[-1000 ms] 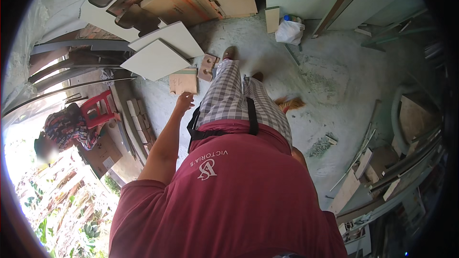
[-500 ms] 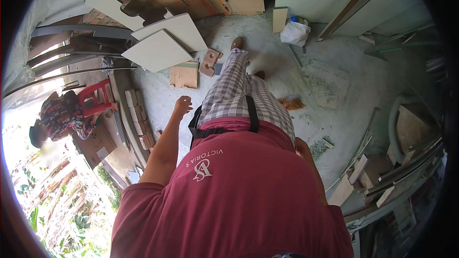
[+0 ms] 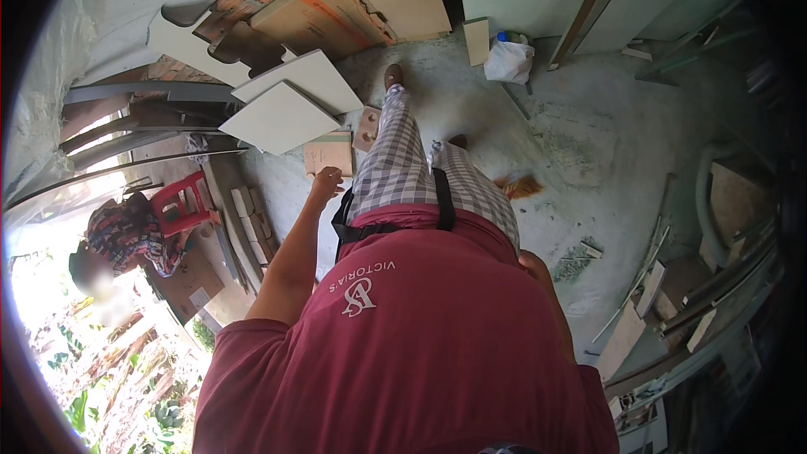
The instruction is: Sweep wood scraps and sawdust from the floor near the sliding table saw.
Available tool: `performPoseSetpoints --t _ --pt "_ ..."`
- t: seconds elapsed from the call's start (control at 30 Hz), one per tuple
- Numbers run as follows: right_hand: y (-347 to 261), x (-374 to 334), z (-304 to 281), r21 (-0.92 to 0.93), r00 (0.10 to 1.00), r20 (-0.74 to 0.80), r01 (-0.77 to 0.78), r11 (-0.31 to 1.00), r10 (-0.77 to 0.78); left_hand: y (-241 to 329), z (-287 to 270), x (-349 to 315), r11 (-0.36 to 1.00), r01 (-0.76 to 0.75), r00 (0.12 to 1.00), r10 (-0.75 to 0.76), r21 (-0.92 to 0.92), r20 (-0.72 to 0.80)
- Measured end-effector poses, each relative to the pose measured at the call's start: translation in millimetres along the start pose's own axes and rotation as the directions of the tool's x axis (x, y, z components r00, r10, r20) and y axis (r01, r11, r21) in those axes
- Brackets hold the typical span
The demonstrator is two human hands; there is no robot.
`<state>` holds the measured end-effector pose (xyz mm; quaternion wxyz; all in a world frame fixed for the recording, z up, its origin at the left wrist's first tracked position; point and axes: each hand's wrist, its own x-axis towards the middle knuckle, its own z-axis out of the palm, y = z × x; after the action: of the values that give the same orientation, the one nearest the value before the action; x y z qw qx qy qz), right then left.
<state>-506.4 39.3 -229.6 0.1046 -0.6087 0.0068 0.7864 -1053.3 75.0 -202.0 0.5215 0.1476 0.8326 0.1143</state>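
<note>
My left hand [image 3: 329, 182] hangs beside my hip with its fingers loosely bent and apart, and I see nothing in it. From this view it overlaps the lower edge of a small cardboard piece [image 3: 330, 151] on the floor, but it does not appear to touch it. Close by lie a reddish brick with holes [image 3: 366, 129] and two pale flat boards [image 3: 279, 116]. My right forearm [image 3: 546, 286] runs down along my side, and the hand is hidden behind my body. A black strap [image 3: 443, 199] hangs at my waist.
Cardboard sheets [image 3: 319, 21] lean on the far brick wall. A white plastic bag [image 3: 509, 61] stands beside a narrow upright board [image 3: 477, 40]. Brown bristles [image 3: 519, 187] lie right of my legs. Stacked boards [image 3: 647, 311] line the right; a person [image 3: 134, 231] is at a red stool [image 3: 181, 204] on the left.
My far foot has moved forward and slightly left. The floor things, the stool and the person sit lower in the picture. My left hand stays at my side, still with nothing visible in it.
</note>
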Motion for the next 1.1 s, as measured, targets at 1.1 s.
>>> performPoseSetpoints --t 1.1 --pt "13.7 -107.2 84.4 -0.187 0.988 -0.156 -0.033 0.982 0.004 -0.1 -38.5 52.9 0.982 -0.004 0.989 -0.024 0.188 0.146"
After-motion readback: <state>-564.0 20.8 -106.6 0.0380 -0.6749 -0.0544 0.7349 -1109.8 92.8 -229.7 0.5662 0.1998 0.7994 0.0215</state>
